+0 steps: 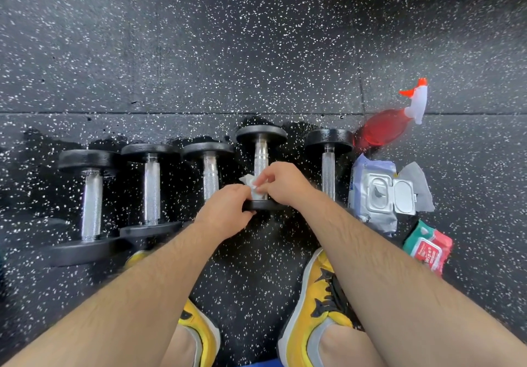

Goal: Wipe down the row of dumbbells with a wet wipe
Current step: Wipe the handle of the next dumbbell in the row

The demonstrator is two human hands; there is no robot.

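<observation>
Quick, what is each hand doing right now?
Left hand: grips the near end of the fourth dumbbell from the left.
Right hand: pinches the wet wipe against that dumbbell's handle.

My two bare arms reach out from the near side and come close together in the middle. My left hand is nearer to me, with its back facing up. Its fingers are curled and grip the near end of a dumbbell. My right hand is just past it, a bit to the right, close beside my left hand. Its wrist bends to the left. Its thumb and fingers pinch a white wipe.
</observation>
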